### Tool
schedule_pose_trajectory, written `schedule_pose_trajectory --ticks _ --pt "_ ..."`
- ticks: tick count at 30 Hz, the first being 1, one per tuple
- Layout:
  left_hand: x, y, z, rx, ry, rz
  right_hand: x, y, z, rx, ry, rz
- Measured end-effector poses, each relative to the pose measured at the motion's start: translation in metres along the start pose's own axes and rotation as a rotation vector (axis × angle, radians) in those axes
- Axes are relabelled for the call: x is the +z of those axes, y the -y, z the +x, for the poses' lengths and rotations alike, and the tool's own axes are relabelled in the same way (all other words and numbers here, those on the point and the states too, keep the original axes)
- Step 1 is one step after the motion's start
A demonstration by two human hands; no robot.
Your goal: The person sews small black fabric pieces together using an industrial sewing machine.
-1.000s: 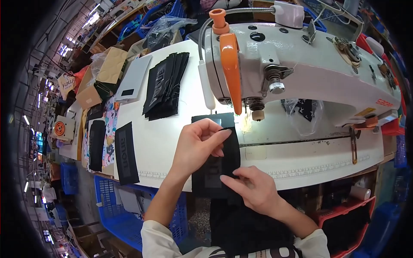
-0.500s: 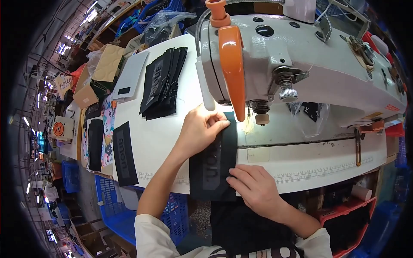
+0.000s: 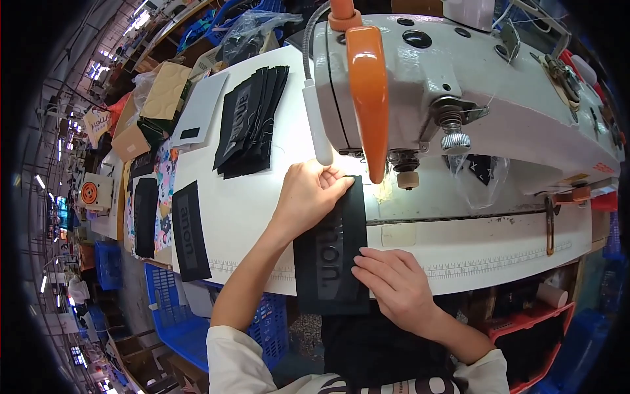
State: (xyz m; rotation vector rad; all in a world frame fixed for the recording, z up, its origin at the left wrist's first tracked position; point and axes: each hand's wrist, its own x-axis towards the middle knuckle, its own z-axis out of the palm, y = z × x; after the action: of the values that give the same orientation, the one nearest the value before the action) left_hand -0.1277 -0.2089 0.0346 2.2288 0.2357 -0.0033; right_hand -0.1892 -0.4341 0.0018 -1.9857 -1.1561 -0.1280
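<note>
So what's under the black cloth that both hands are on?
The white table shows beside the black cloth, whose near end reaches past the table's edge. Whatever lies directly beneath is covered; I can't tell whether there's another layer.

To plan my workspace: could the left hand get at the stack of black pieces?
Probably yes: only white tabletop lies between the left hand and the stack, though that hand holds a black panel.

Held strip: black, lettered in grey
Stack: black, lettered in grey
Machine: pale grey
Lever: glossy orange
Table: white, grey ruler marks
Basket: blue
Crate: red
Cloth: multicoloured print
Sleeve: off-white
</note>
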Motion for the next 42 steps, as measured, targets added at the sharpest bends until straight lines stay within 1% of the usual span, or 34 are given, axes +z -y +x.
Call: schedule_pose_trajectory --ticks 1,2,5,6,9,10,13,14,17,18,21,26,29,34,37,42 --pt "-0.001 -0.001 0.000 -0.043 0.023 -0.006 0.000 0.000 0.000 0.002 0.015 -0.001" --pt "0.002 -0.001 -0.002 -0.044 0.021 -0.007 -0.002 0.000 0.000 0.000 0.016 -0.001" --pt "0.018 0.005 -0.010 0.292 -0.289 0.417 -0.012 0.005 0.003 0.050 0.119 0.037" --pt "0.018 0.008 -0.010 0.291 -0.292 0.415 -0.018 0.007 0.005 0.049 0.122 0.036" --pt "0.015 0.015 -0.006 0.292 -0.295 0.447 -0.035 0.014 0.012 0.081 0.263 0.055" --pt "0.016 0.015 -0.004 0.293 -0.297 0.446 -0.035 0.014 0.012 0.079 0.264 0.053" --pt "0.012 0.015 -0.001 0.209 -0.175 0.326 -0.030 0.012 0.011 0.037 0.245 0.005" --pt "0.012 0.015 0.001 0.209 -0.177 0.328 -0.026 0.009 0.010 0.034 0.244 0.005" --pt "0.016 0.014 0.005 0.161 -0.164 0.257 -0.016 -0.003 0.007 -0.119 0.184 -0.114" --pt "0.016 0.014 0.006 0.159 -0.165 0.255 -0.015 -0.005 0.007 -0.119 0.186 -0.113" --pt "0.014 0.010 0.013 0.082 -0.082 0.252 -0.013 -0.010 0.012 -0.223 0.087 -0.171" --pt "0.019 0.007 0.020 0.067 -0.097 0.180 -0.011 -0.014 0.014 -0.175 0.024 -0.158" --pt "0.021 0.007 0.020 0.122 -0.181 0.164 -0.009 -0.015 0.014 -0.171 -0.004 -0.162" --pt "0.022 0.011 0.024 0.174 -0.182 0.162 -0.010 -0.015 0.015 -0.167 -0.002 -0.191" --pt "0.022 0.014 0.025 0.141 -0.155 0.112 -0.009 -0.018 0.015 -0.214 0.011 -0.211" --pt "0.021 0.016 0.025 0.120 -0.123 0.090 -0.011 -0.016 0.016 -0.209 0.038 -0.208"
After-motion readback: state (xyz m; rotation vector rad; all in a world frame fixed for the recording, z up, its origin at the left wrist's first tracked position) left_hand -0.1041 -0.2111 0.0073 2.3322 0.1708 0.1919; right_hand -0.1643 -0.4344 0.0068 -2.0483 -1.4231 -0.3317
